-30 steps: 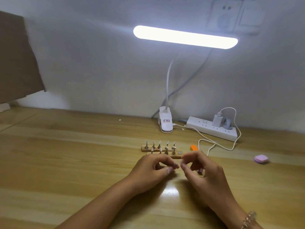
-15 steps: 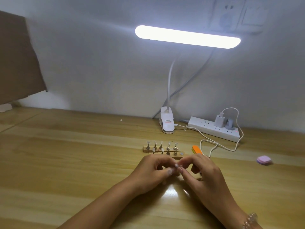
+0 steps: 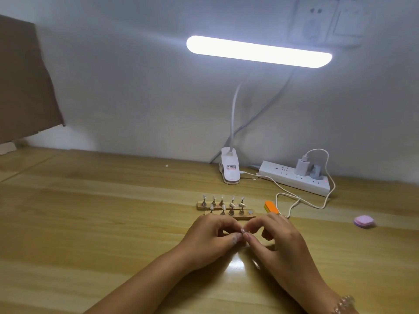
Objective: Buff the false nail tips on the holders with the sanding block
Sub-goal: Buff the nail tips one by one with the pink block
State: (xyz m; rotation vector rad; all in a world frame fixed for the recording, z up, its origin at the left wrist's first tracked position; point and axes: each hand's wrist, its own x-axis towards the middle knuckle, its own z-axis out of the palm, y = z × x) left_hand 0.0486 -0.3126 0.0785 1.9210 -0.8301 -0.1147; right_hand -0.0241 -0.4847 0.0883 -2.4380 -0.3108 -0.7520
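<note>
Pinching a nail tip (image 3: 243, 230) between left hand (image 3: 209, 237) and right hand (image 3: 280, 244)

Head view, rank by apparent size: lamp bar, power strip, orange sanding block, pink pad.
1. lamp bar
2. power strip
3. orange sanding block and pink pad: these look about alike, so they are not ranked.

The left hand (image 3: 210, 236) and right hand (image 3: 278, 241) meet fingertip to fingertip, hiding most of a small pale piece (image 3: 242, 230) in their grip; it is too small to identify. The right hand covers the near end of the orange sanding block (image 3: 271, 206). Both hands hide the front wooden holder base's (image 3: 244, 216) near edge. The nail tips (image 3: 232, 198) are too tiny for detail. The top edge crops the wall socket (image 3: 315, 17), the left edge crops a brown board (image 3: 20, 75), and the bottom edge crops a bracelet (image 3: 343, 303).
</note>
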